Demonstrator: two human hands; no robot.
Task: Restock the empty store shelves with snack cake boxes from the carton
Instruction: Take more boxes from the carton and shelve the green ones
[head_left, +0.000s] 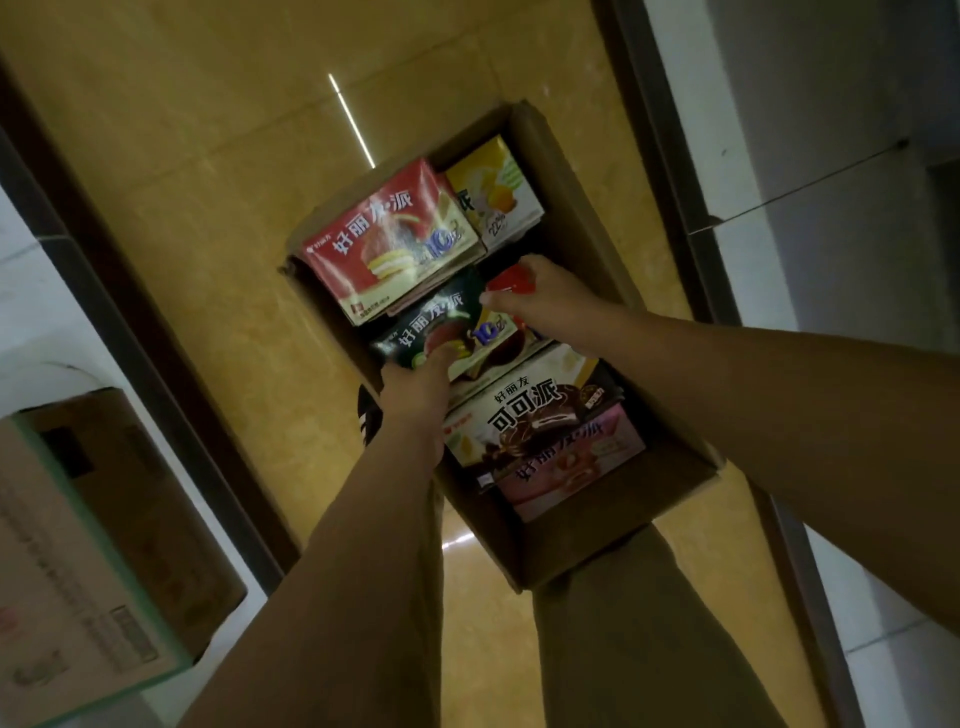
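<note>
While inside carton, box between hands

Left hand gripping dark box, carton

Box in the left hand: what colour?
The box is black with white lettering, in the left hand; head view.

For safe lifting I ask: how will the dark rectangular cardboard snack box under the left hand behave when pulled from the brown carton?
The dark rectangular cardboard snack box probably stays stiff: its edges look straight. It seems light, as the left hand holds it tilted by one end. Its glossy face may slip.
</note>
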